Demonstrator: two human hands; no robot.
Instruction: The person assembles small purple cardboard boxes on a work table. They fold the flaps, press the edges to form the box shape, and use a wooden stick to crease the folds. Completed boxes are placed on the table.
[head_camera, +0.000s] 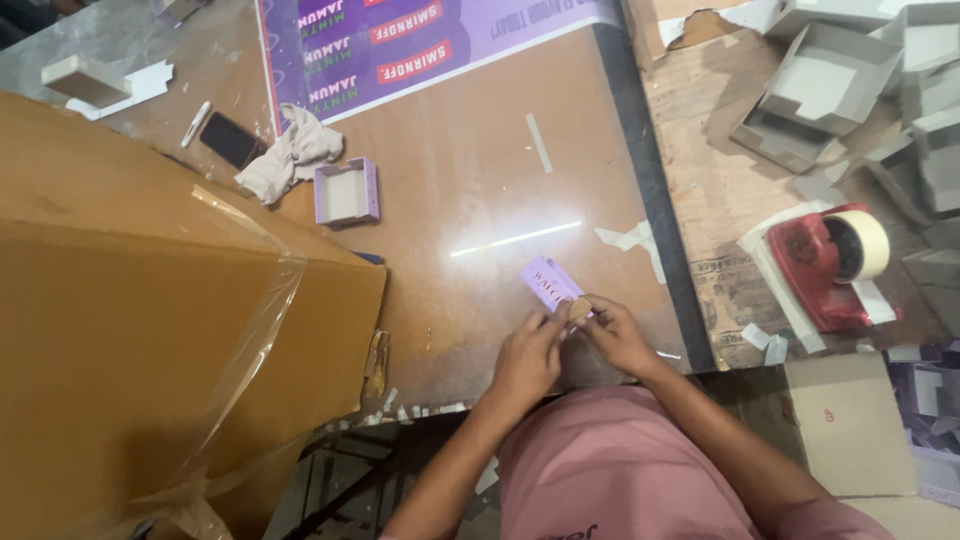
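Observation:
A small flat lilac card piece (548, 279) with white lettering lies at the near edge of the brown table (470, 190). My left hand (527, 360) pinches its near end from the left. My right hand (615, 333) meets it from the right, fingertips together on the same end, where a small round tan bit (579, 311) shows between the fingers. Both hands hold the piece low over the tabletop.
A big brown cardboard box (150, 330) with loose clear film fills the left. A lilac tray box (347, 193), crumpled cloth (292, 152) and dark phone (230, 139) lie behind. A red tape dispenser (830, 260) and several grey box trays (830, 85) sit right.

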